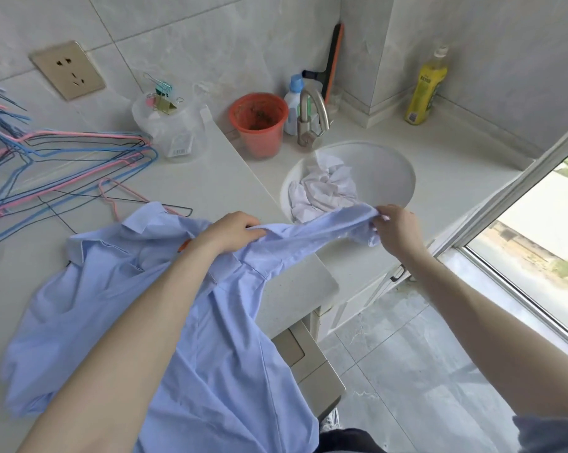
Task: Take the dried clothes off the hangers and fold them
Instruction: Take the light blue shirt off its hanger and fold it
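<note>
Grip state: my right hand (397, 227) pinches the cuff end of one sleeve of the light blue woven button-up shirt (230, 354). My left hand (233, 232) is curled round the same sleeve near the shoulder seam. The sleeve spans taut between the two holds, clear of the surface.

Handling, as I judge it: the fabric is light, soft and limp, and not fragile. It sags wherever unsupported, so hold it at seams, cuff or collar.

Pose: both forearms reach forward, knuckles up.

Below and left of the grips, the shirt body lies spread on the pale stone countertop (243, 178), its hem hanging over the near edge. Just beyond the right-hand grip, a crumpled white cloth (325, 188) sits in the round white basin (387, 171). Far left of the grips lie pink, blue and black wire hangers (80, 148).
</note>
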